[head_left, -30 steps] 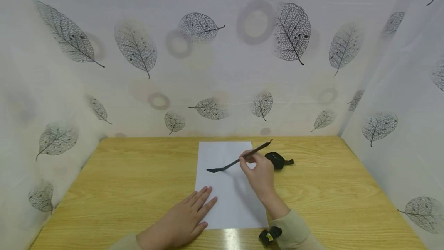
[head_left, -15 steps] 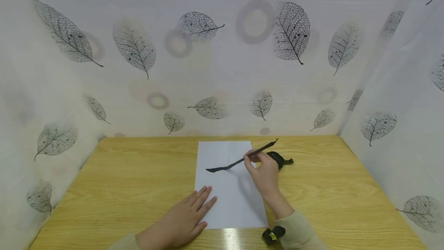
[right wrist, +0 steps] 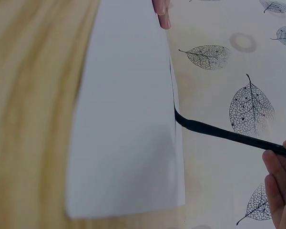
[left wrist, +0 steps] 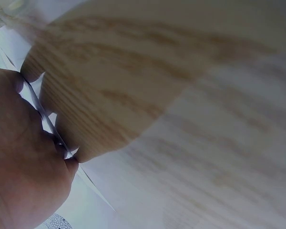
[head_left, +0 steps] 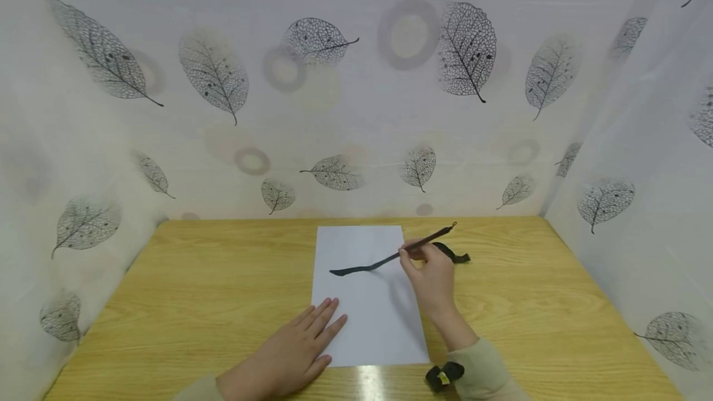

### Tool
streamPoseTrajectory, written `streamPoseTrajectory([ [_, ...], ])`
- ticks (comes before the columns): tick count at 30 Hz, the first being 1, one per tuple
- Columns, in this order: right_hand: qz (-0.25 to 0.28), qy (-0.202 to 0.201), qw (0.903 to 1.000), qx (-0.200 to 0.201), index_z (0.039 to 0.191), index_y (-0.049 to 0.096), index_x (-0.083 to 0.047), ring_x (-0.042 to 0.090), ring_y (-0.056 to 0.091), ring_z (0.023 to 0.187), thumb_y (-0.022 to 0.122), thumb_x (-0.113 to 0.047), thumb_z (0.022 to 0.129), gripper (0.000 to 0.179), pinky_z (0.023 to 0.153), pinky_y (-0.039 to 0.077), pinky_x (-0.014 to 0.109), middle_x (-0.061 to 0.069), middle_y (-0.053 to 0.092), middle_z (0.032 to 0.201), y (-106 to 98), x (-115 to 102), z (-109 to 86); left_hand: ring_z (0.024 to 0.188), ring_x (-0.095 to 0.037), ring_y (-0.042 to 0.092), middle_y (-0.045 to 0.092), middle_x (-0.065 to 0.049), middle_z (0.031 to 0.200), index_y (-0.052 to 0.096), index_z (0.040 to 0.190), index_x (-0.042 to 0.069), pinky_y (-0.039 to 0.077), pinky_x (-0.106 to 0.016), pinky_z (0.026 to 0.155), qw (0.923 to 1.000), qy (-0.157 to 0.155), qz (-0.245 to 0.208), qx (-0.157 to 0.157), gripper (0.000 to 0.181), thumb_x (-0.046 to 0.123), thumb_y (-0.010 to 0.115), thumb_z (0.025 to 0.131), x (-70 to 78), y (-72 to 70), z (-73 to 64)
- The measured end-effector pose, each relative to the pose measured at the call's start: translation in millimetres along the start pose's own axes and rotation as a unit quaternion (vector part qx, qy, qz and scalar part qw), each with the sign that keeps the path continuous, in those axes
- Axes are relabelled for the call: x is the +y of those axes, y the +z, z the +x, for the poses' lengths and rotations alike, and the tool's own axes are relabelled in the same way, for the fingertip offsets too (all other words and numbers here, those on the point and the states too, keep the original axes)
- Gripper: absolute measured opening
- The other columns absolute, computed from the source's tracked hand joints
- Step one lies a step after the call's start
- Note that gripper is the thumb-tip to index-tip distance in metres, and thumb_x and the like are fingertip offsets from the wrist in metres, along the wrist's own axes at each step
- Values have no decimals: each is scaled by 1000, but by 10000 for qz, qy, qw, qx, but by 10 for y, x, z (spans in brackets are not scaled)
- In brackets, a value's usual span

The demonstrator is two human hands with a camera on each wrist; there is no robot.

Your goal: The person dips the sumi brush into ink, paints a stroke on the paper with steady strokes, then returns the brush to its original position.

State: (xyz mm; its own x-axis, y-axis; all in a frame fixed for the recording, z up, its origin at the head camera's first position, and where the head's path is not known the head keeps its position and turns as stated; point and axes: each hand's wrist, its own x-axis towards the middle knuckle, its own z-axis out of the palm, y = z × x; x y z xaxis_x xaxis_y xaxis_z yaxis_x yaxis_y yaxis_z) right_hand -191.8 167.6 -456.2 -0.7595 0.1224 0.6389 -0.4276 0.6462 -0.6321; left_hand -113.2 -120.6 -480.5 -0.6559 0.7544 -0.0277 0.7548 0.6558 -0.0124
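My right hand (head_left: 434,277) pinches a dark paintbrush (head_left: 414,245) by its handle, which slants up to the right and ends in a small loop. The brush tip meets a sheet of white paper (head_left: 379,327), at the right end of a black stroke (head_left: 345,271). In the right wrist view the bristles of the brush (right wrist: 229,136) bend against the paper (right wrist: 124,114). My left hand (head_left: 289,351) lies flat with fingers spread over the paper's lower left edge. In the left wrist view the left hand (left wrist: 28,152) fills the left side.
A black, shiny rounded object with a short tail (head_left: 462,258) sits beyond the right hand, partly hidden by it. A wood-grain table (head_left: 211,277) lies under everything. Curtains printed with leaves (head_left: 345,110) stand behind and at both sides. A black device (head_left: 444,377) sits at the right sleeve.
My right hand has moved right with the paintbrush, and the black stroke has grown longer to the right. The hand now covers more of the black rounded object. My left hand stays in place.
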Motion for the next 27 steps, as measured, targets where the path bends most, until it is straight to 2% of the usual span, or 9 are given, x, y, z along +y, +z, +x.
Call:
streamPoseTrajectory([
  [5,16,99,9999,10,95,79,0,26,77,74,82,3,86,10,69,66,46,12,81,89,-32,34,-3,160,-33,36,32,-19,173,37,166,13,41,-47,126,10000,-7,-33,-25,62,44,42,113,-2,-13,0],
  [15,-84,63,9999,94,95,78,2,29,78,74,82,6,86,11,68,66,43,14,81,88,-104,81,-1,161,-32,35,31,-18,174,37,166,13,40,-47,127,10000,-12,-43,-31,61,44,41,113,0,-24,4],
  [27,-83,243,9996,107,94,78,0,31,78,71,80,6,87,10,65,66,47,14,81,86,-192,143,-4,161,-33,34,30,-18,174,37,166,13,40,-48,127,9999,-26,-133,-92,62,44,42,113,2,-41,-1],
])
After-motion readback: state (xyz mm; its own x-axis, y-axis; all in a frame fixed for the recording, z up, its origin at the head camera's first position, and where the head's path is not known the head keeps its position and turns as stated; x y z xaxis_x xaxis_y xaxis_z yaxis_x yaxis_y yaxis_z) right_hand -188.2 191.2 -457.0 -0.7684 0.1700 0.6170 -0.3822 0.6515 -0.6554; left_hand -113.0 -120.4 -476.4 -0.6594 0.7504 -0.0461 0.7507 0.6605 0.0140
